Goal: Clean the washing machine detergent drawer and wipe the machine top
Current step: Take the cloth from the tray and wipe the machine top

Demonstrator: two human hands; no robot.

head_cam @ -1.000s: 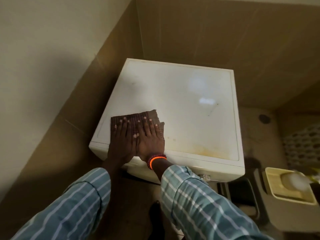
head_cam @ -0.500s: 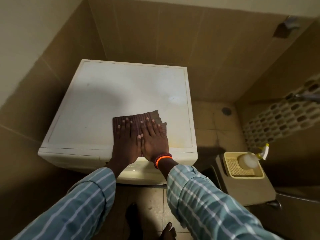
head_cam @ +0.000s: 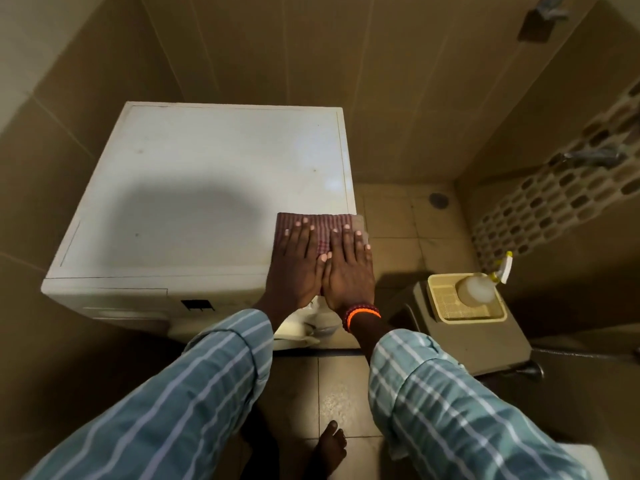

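A white washing machine [head_cam: 194,188] stands in the corner, its flat top facing me. A brown checked cloth [head_cam: 322,220] lies at the top's front right corner, slightly over the right edge. My left hand [head_cam: 296,266] and my right hand [head_cam: 348,270] press flat on the cloth side by side, fingers spread forward. An orange and dark bracelet [head_cam: 362,315] circles the right wrist. The detergent drawer front [head_cam: 110,296] shows closed at the machine's upper left face.
A grey stool [head_cam: 485,341] stands right of the machine, carrying a yellow tray [head_cam: 446,308] with a spray bottle [head_cam: 479,287] in it. Tiled walls close in behind and left. A floor drain [head_cam: 438,199] and my bare foot [head_cam: 330,445] show on the tiled floor.
Both hands slid the cloth along the machine's front edge from the left-middle to the front right corner. The view has shifted right.
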